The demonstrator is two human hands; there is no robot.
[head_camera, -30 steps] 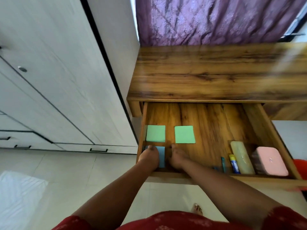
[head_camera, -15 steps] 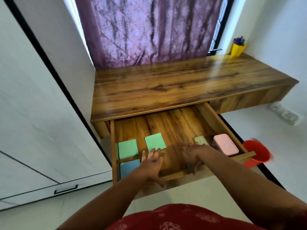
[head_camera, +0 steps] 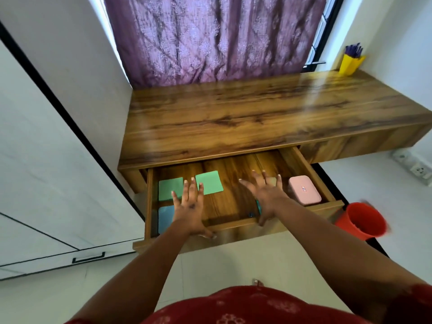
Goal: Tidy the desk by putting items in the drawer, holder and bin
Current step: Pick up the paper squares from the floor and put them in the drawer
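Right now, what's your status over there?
Left hand and right hand open, fingers spread over the open wooden drawer. Green pads, pink rectangular case inside. Nothing blocks closing.

A home room, shown by a purple curtain (head_camera: pixel 215 38) hung behind a built-in wooden table (head_camera: pixel 257 118), white wardrobe doors (head_camera: pixel 46 160), tiled floor (head_camera: pixel 245 260)

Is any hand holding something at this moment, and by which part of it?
Nothing is held. The left hand and right hand are spread open over the open drawer.
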